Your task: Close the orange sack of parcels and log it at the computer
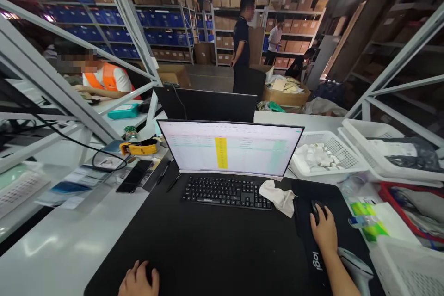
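Head view: the right hand's [326, 235] fingers grip the black mouse [316, 205] beneath them; the left hand [138, 282], fingers loosely open, lies farther off

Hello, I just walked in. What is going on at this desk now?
A person sits or stands before a lit monitor showing a table with one yellow column. The right hand is on a black mouse, with a scanner beside the forearm. The left hand rests on the black desk mat. Nobody's hand touches the keyboard; a crumpled pale cloth or tissue partly covers its right end.
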Available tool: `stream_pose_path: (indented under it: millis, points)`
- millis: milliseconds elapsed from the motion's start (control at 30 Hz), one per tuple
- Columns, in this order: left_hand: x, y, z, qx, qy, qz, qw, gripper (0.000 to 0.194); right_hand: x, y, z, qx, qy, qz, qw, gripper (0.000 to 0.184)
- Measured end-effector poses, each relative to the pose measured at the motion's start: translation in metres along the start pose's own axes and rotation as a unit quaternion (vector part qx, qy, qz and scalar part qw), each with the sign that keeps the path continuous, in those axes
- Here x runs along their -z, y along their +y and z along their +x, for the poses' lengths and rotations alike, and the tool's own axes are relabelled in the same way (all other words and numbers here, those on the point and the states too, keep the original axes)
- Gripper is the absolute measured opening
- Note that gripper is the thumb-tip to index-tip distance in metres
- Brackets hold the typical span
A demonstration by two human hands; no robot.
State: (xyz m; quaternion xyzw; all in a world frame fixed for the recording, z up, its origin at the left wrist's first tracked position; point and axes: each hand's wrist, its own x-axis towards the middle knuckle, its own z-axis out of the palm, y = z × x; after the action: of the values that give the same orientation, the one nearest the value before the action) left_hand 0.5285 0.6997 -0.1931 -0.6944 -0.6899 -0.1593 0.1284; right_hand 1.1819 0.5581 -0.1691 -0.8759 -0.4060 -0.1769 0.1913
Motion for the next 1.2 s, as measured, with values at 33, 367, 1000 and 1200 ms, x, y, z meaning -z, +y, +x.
stream_pose_path:
  millis: [33, 367, 1000, 1200]
  points:
    - [-0.0008, -0.0002, 0.0003, 0.000, 0.001, 0.001, 1.000, 0.061, 0.0001, 0.0001, -0.0001, 0.002, -0.004, -0.003, 1.000, 0.064]
    - [0.0051, 0.0017, 0.0017, -0.004, 0.001, 0.007, 1.000, 0.062, -0.0011, 0.0019, -0.0001, -0.002, -0.010, -0.001, 1.000, 0.063]
    - [-0.0001, 0.0021, -0.0014, 0.037, -0.042, -0.014, 0.998, 0.060, -0.0004, 0.0003, -0.0001, -0.022, -0.008, 0.020, 1.000, 0.062]
    - [0.0046, 0.0061, -0.0035, 0.046, -0.056, -0.022, 0.997, 0.055, 0.0067, 0.0045, -0.0018, 0.013, 0.002, 0.042, 0.999, 0.066]
